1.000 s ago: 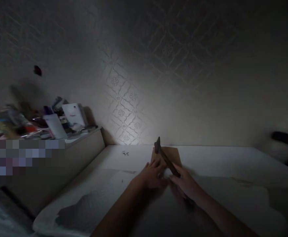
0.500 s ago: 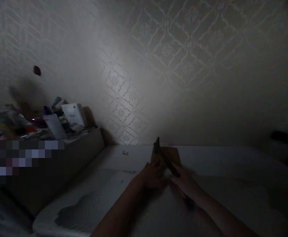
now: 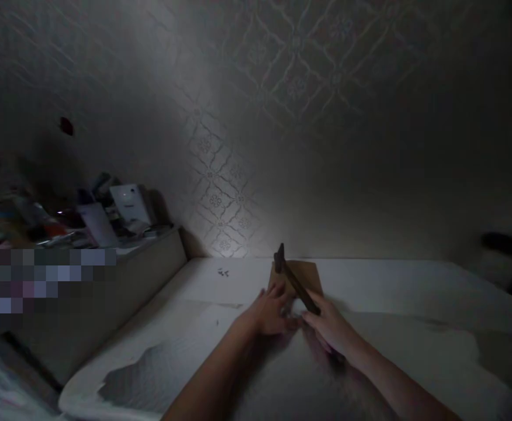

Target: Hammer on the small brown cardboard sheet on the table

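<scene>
My right hand is closed round the handle of a dark hammer. The handle slants up to the left, and its head is raised above a brown wooden board. My left hand lies at the board's near left edge, fingers spread and pointing forward, thumb stretched toward the right hand. A small pale patch shows between the two hands; I cannot make out what it is. Any small item under the left fingers is hidden in the dim light.
Several small dark pieces, perhaps nails, lie on the white table left of the board. A raised ledge carries a white box and clutter. Behind stands a patterned wall. A dark object is at the right.
The light on the wall and table has shifted: the wall is darker, the table and hands brighter. Both hands and the hammer stay nearly in place.
</scene>
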Available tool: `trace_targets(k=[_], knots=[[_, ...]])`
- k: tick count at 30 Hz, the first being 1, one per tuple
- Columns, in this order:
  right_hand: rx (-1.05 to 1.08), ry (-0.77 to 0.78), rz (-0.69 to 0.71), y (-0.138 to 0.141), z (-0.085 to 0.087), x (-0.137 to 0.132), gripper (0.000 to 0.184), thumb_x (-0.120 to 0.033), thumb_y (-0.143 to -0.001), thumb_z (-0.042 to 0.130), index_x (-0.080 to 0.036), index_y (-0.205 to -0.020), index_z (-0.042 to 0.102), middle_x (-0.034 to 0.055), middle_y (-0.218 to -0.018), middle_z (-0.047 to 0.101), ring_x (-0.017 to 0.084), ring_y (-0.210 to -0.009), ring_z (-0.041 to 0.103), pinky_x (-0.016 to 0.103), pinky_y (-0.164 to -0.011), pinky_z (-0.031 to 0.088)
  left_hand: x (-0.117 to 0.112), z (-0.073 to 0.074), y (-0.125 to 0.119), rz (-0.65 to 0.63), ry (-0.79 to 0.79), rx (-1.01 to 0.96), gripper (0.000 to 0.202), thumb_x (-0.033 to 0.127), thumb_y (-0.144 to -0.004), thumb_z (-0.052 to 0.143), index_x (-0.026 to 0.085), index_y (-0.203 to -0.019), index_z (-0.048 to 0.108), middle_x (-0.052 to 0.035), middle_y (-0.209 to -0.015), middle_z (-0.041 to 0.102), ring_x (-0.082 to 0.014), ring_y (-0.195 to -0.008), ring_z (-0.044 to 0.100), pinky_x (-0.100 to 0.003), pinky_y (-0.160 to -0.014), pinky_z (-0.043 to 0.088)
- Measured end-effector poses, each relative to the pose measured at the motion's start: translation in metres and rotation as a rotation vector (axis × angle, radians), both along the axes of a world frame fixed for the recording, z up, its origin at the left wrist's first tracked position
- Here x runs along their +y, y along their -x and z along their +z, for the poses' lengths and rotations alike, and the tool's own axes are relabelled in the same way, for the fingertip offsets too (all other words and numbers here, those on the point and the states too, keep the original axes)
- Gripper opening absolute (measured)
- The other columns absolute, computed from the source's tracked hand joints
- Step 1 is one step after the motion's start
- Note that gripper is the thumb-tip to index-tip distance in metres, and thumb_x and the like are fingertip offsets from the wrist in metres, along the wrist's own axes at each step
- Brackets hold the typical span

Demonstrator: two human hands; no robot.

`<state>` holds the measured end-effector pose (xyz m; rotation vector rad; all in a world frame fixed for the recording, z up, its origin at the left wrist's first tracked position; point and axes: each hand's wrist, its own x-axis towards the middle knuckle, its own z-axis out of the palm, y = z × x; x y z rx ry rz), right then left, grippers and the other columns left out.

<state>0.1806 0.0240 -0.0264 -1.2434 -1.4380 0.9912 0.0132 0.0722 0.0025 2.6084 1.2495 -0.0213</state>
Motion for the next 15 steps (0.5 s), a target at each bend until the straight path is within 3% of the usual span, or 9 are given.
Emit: trace_targets(k=[11,15], knots=[[0.07,0.027,-0.036,0.0009,0.0023,-0.0009,0.051,-0.021,-0.067,0.062,-0.019,-0.117,0.067,0.0007,-0.068,0.065,0.019,-0.066,0.065,0.024,-0.055,0.051,0.0,-0.0001,0.0006,0.006,0.003,-0.008,0.08,0.058,-0.083,0.061,0.032,-0.152,0.029,-0.0124,-0.163,0.014,-0.0395,-0.148,0.014,-0.065,-0.113,0.02],[0.095,0.053,-0.027,0.0009,0.0046,-0.0024,0.052,-0.021,-0.067,0.062,-0.019,-0.119,0.066,-0.0007,-0.064,0.063,0.019,-0.06,0.064,0.024,-0.05,0.05,0.0001,-0.0006,0.0005,0.004,-0.013,-0.009,0.081,0.058,-0.084,0.061,0.031,-0.153,0.029,-0.0122,-0.163,0.017,-0.0388,-0.147,0.017,-0.064,-0.114,0.021]])
